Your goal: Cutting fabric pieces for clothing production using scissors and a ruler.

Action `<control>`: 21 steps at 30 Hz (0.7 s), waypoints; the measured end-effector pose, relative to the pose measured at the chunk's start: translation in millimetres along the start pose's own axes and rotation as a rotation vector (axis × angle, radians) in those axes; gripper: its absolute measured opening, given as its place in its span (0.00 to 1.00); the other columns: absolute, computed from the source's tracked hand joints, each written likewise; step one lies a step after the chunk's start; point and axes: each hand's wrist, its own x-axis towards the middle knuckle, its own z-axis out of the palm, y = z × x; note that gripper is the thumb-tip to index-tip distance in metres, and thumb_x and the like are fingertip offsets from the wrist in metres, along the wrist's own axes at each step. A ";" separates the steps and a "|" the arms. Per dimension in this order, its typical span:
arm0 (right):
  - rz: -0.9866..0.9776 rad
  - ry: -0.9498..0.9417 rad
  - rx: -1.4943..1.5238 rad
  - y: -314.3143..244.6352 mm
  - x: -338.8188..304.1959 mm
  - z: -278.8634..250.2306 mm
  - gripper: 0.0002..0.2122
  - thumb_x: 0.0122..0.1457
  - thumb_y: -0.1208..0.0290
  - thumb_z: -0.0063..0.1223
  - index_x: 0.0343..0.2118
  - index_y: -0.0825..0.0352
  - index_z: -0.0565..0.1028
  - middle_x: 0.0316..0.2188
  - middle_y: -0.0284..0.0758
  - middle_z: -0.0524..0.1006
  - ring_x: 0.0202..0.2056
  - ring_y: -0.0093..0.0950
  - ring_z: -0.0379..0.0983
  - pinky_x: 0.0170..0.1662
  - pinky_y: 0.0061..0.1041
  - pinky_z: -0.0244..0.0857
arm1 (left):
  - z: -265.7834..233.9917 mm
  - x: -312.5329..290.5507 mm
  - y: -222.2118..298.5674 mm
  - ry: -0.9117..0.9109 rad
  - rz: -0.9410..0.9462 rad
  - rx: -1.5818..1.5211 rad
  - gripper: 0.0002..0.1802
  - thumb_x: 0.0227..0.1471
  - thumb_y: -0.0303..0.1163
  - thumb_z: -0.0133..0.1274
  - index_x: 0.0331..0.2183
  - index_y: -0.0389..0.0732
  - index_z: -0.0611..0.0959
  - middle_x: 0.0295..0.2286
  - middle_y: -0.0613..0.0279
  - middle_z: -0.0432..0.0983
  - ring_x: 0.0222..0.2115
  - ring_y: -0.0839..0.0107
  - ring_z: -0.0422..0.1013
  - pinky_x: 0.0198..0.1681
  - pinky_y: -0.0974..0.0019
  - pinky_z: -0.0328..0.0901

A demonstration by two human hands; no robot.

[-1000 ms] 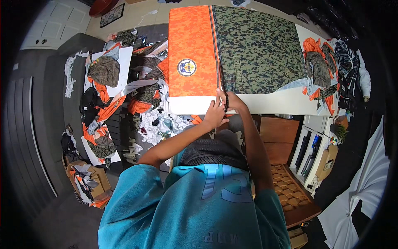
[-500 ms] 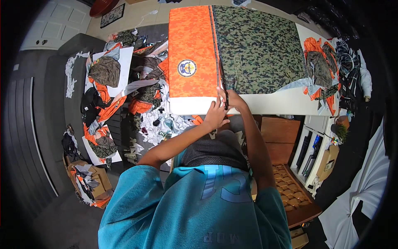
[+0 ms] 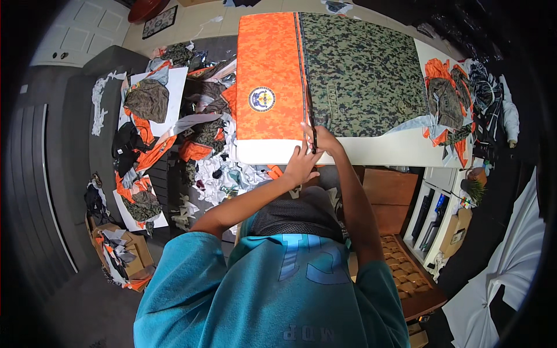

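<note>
Orange and green camouflage fabric panel (image 3: 362, 72), smooth, laid flat: left section orange in a blocky pattern, with a round emblem (image 3: 261, 99) in dark blue, white and yellow near its lower part; right section green, black and brown in the same small blocks. A narrow dark trim strip (image 3: 301, 52) divided the two colours. Black long-bladed scissors (image 3: 313, 124) lay over the near end of that division.

Location: the panel covered most of a white, straight-edged table (image 3: 270, 152), whose near margin was bare. A heap of crumpled orange and brown camouflage cloth (image 3: 445, 95) occupied the table's right end, a pale grey fabric strip trailing from it.

Hands: the right hand (image 3: 326, 141) had its fingers closed around the scissors' handle. The left hand (image 3: 300, 166) was at the near table edge, fingertips just beside the handle, thumb spread apart; whether those fingers gripped anything could not be told.

Room: white panelled door (image 3: 87, 35), far left; brown cardboard box (image 3: 139, 252) of scraps, lower left; white and coloured cloth scraps (image 3: 223, 174) left of the person; brown wooden chair with a woven-looking seat (image 3: 400, 267) and white open shelf unit (image 3: 432, 211), right.

Orientation: the scissors' long axis ran away from the person, blades toward the far edge, leaning slightly left, nearly along the trim strip. The panel appeared longer from left to right.
</note>
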 end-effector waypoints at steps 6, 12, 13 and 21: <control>-0.042 0.010 -0.067 -2.4 -2.6 -1.5 0.25 0.56 0.46 0.48 0.15 0.65 0.68 0.11 0.30 0.65 0.11 0.19 0.58 0.14 0.18 0.52 | -2.1 1.0 -1.6 -0.005 0.011 -0.017 0.44 0.43 0.54 0.54 0.57 0.42 0.60 0.49 0.53 0.62 0.52 0.45 0.55 0.50 0.53 0.52; -0.044 0.024 -0.027 2.3 6.0 -4.2 0.30 0.55 0.43 0.47 0.10 0.69 0.68 0.08 0.32 0.65 0.11 0.25 0.60 0.19 0.22 0.57 | -6.7 2.3 1.2 -0.034 0.005 0.011 0.46 0.44 0.55 0.53 0.58 0.41 0.59 0.50 0.56 0.62 0.51 0.46 0.56 0.50 0.53 0.52; -0.034 0.017 -0.025 3.1 8.3 -5.3 0.30 0.55 0.43 0.46 0.09 0.69 0.68 0.08 0.32 0.65 0.11 0.25 0.60 0.20 0.22 0.57 | -7.8 2.7 1.6 -0.026 0.007 0.011 0.46 0.44 0.55 0.53 0.58 0.41 0.58 0.50 0.56 0.62 0.51 0.47 0.56 0.50 0.53 0.52; -0.097 0.049 -0.058 8.2 15.9 -4.6 0.25 0.56 0.45 0.48 0.15 0.66 0.68 0.11 0.30 0.65 0.11 0.19 0.58 0.14 0.19 0.51 | -7.7 3.4 0.6 -0.035 0.008 0.016 0.48 0.44 0.56 0.53 0.59 0.40 0.56 0.51 0.58 0.60 0.50 0.48 0.57 0.49 0.54 0.53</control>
